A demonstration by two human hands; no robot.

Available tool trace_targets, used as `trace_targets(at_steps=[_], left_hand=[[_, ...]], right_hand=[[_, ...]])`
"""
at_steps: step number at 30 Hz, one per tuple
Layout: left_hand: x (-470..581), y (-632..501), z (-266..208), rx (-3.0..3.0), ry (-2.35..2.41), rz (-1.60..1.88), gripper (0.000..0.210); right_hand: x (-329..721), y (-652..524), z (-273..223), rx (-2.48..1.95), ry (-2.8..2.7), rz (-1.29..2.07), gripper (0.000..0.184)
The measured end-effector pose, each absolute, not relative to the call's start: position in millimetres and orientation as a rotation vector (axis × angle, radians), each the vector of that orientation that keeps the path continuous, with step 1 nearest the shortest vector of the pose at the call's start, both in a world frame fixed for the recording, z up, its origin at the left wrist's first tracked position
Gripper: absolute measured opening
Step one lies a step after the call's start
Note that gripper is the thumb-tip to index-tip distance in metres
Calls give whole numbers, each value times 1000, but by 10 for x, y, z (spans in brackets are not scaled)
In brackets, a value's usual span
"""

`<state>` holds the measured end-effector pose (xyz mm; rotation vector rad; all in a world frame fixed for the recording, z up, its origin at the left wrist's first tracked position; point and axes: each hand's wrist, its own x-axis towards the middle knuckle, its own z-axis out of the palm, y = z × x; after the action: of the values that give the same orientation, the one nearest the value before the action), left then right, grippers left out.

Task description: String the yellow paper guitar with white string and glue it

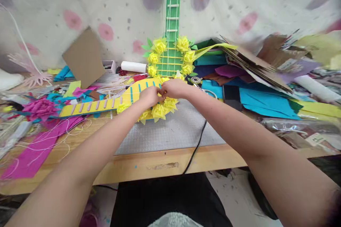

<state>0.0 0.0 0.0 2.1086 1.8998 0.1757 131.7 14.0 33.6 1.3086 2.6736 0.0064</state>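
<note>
A yellow paper guitar [135, 90] lies across the worktop, its neck to the left, with blue strips on the body and lilac strips along the neck. Yellow paper flowers [159, 111] line the near edge of its body. Over the body, my left hand [150, 95] is closed, fingertips pinched together. Facing it, my right hand [174, 88] is also closed, and its fingertips meet those of the left. What they pinch is too small or hidden to tell. Behind them a green paper guitar [170, 65] with yellow flowers stands upright against the wall covering.
A grey cutting mat [170, 131] lies under the yellow guitar, with a black cable [197, 145] running over the table edge. Paper and cardboard [255, 65] pile up at right. Magenta paper [39, 152], loose string and a magenta flower [42, 109] lie at left.
</note>
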Motion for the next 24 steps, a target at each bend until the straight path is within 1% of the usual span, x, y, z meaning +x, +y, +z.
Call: trace_targets(at_steps=[7,11,14,17,24], left_hand=[[-17,-10,-2,2043,1849,247,33],[-11,-2,0,1998,1835,281,30],[2,3,3,1983,1852,289,28],[15,8,-4,1985,1871,299,27],[6,13,-16,1967,1901,304,26]], right_hand=[[1260,152,380,1596,2433,-243,29],[1280,187,341,1677,2372,-295,30],[1293,152,301,1742,2374,-236,29],[1313,84,242,1801,2410,-84,28],[1358,31,132,1725,2506,115,26]])
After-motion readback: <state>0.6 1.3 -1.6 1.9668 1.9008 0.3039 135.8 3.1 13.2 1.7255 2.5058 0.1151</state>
